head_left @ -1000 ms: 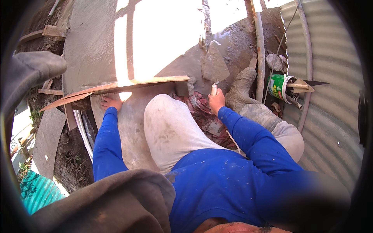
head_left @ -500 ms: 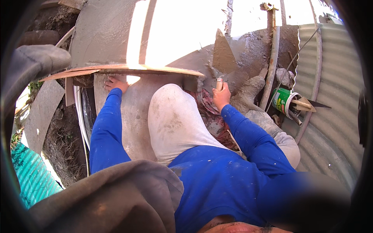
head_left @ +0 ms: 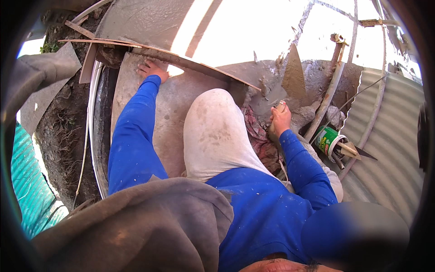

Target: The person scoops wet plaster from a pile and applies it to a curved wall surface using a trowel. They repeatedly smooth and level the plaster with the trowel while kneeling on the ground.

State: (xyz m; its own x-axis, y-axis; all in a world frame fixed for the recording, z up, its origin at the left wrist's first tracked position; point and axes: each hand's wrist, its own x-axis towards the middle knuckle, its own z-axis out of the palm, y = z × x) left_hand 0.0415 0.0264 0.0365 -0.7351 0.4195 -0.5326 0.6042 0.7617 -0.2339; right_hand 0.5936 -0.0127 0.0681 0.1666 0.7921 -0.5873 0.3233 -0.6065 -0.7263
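My right hand [head_left: 281, 119] is closed round the handle of a pointed trowel [head_left: 294, 77]. Its mortar-coated blade points away from me, over the grey wet concrete beside the sunlit patch. My left hand [head_left: 152, 70] lies with fingers spread on a flat, dusty grey-brown board [head_left: 138, 106], just on my side of a thin wooden strip [head_left: 195, 61]. That strip stands along the near edge of the smooth wet concrete [head_left: 142, 20]. Between the board and my right forearm lies a crumpled reddish cloth [head_left: 256, 127], partly hidden by my knee.
On the right, a green-and-white bucket [head_left: 327, 139] lies tipped with wooden-handled tools in it, beside corrugated metal sheeting [head_left: 394, 131]. A long pole [head_left: 327, 102] slants behind it. On the left are white pipes [head_left: 93, 118], rooty soil [head_left: 61, 131] and a teal corrugated sheet [head_left: 31, 181].
The view has turned, so the strip, concrete and bucket sit differently in it. My left hand stays on the board, and my right hand keeps hold of the trowel.
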